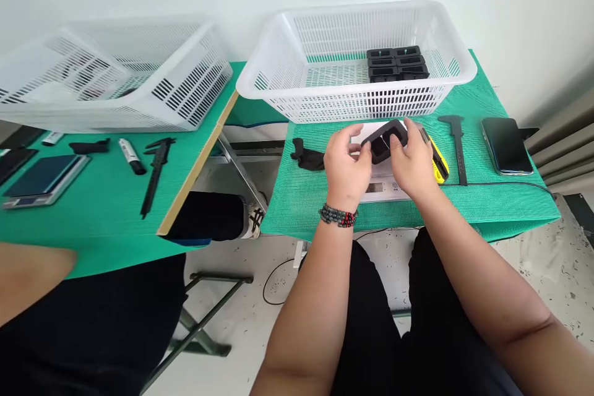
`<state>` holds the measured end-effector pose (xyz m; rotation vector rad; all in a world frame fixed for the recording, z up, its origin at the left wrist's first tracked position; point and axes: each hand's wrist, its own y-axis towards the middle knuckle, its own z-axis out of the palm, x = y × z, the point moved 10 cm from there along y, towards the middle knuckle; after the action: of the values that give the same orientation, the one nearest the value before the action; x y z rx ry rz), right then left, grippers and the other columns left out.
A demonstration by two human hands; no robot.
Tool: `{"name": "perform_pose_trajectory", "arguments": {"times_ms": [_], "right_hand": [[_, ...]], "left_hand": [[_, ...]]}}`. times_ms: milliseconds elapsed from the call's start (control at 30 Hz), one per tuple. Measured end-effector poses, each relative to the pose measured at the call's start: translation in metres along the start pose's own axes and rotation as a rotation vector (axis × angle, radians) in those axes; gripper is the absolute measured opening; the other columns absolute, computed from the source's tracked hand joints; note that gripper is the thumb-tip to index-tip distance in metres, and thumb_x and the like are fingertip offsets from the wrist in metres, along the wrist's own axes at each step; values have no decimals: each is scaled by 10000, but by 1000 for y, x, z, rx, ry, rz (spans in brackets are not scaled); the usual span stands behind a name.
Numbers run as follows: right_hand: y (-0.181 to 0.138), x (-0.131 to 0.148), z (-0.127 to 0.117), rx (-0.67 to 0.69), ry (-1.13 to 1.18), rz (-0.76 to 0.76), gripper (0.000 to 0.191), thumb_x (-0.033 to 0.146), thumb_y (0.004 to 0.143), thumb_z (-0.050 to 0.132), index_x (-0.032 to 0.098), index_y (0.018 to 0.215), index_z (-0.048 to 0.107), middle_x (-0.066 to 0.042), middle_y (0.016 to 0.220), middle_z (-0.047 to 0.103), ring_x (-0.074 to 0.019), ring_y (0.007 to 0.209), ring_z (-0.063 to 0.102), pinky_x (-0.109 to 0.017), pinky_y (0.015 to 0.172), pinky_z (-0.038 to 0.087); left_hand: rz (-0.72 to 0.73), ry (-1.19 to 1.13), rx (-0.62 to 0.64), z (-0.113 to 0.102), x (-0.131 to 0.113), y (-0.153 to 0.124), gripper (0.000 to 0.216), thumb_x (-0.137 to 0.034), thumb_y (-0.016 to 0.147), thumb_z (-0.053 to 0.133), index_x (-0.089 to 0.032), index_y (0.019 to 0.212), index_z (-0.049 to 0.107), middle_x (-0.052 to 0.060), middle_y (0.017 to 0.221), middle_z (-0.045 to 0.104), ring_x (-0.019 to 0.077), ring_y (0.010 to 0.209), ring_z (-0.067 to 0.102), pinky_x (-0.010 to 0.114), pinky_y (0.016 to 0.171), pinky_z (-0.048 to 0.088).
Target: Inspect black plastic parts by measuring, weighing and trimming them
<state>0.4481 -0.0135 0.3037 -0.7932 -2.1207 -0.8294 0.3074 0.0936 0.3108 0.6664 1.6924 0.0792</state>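
Both my hands hold a black rectangular frame-shaped part (pixel 381 147) with two openings, tilted above a white digital scale (pixel 386 194). My left hand (pixel 348 158) grips its left end, and my right hand (pixel 411 158) has thumb and fingers closed on its right end. The scale's display shows below the part, though its digits are too small to read. To the right of my right hand lies a yellow utility knife (pixel 440 161), partly hidden by it. Some crumpled black cloth-like item (pixel 307 156) rests left of my left hand.
A white basket (pixel 357 88) behind my hands holds several similar black parts (pixel 398 63). On the right lie a dark caliper (pixel 458 148) and a phone (pixel 507 145). The neighbouring table carries another basket (pixel 176 90), caliper (pixel 158 176), marker (pixel 132 156) and scale (pixel 46 179); a person sits there.
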Motion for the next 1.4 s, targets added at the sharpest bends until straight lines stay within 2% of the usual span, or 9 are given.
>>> {"name": "perform_pose_trajectory", "arguments": {"times_ms": [67, 133, 233, 367, 467, 667, 967, 1233, 1400], "right_hand": [[-2, 0, 1, 33, -152, 9, 399, 390, 1007, 428, 191, 1288, 629, -165, 1386, 636, -404, 1465, 407, -799, 1161, 128], [-3, -2, 0, 40, -217, 31, 374, 394, 1007, 427, 202, 1229, 658, -155, 1418, 622, -414, 1483, 377, -817, 1146, 97], [0, -11, -13, -34, -159, 75, 405, 395, 990, 442, 207, 1297, 627, -159, 1489, 569, -392, 1441, 439, -770, 1159, 176], [2, -30, -32, -105, 66, 154, 385, 368, 955, 481, 183, 1246, 651, -169, 1403, 605, -321, 1327, 552, -596, 1138, 386], [0, -45, -48, -199, 203, 215, 302, 325, 907, 521, 190, 1129, 675, -154, 1307, 621, -288, 1231, 597, -529, 1055, 479], [-8, -42, -68, -333, 259, 105, 178, 280, 852, 551, 229, 979, 665, -93, 1177, 662, -268, 1206, 594, -524, 1058, 464], [-16, -29, -68, -302, 198, 48, 157, 267, 860, 525, 227, 967, 632, -108, 1217, 641, -268, 1227, 596, -489, 1019, 496], [-11, -33, -75, -262, 32, 37, 209, 278, 909, 455, 223, 1010, 630, -127, 1226, 634, -283, 1225, 590, -491, 987, 500], [-4, -43, -70, -140, -109, 139, 217, 349, 881, 523, 232, 1007, 655, -125, 1234, 647, -332, 1199, 566, -585, 1027, 432]], "left_hand": [[-57, -18, 14, 3, 12, 7, 333, -91, 838, 654, -205, 1150, 681, 99, 1203, 705, 156, 837, 726, 295, 745, 630], [-111, -61, 26, 5, 21, 10, 351, -101, 844, 661, -200, 1180, 669, 113, 1231, 707, 180, 895, 744, 338, 821, 640], [-122, -112, 0, 1, 22, 10, 325, -132, 860, 671, -203, 1176, 659, 114, 1242, 710, 212, 1022, 737, 380, 926, 628], [-157, -162, -83, -10, 25, 5, 217, -166, 896, 641, -191, 1111, 654, 113, 1217, 708, 231, 1083, 720, 431, 1005, 595], [-161, -220, -121, -14, 27, 2, 262, -158, 904, 620, -214, 1160, 622, 98, 1224, 693, 223, 1129, 701, 420, 1006, 589], [-155, -207, -151, -17, 23, -3, 264, -146, 895, 610, -217, 1150, 616, 89, 1160, 691, 213, 1115, 697, 401, 972, 591], [-223, -164, -159, -19, 21, -7, 239, -146, 892, 587, -210, 1121, 614, 72, 1098, 698, 189, 946, 728, 333, 797, 615], [33, -23, -160, -25, -15, -14, 325, -108, 879, 530, -235, 1170, 601, 62, 1136, 706, 205, 1108, 678, 373, 953, 579], [158, 198, -3, -11, -27, -13, 393, -40, 807, 541, -239, 1115, 684, 66, 1191, 717, 268, 1190, 634, 498, 1096, 488]]}}
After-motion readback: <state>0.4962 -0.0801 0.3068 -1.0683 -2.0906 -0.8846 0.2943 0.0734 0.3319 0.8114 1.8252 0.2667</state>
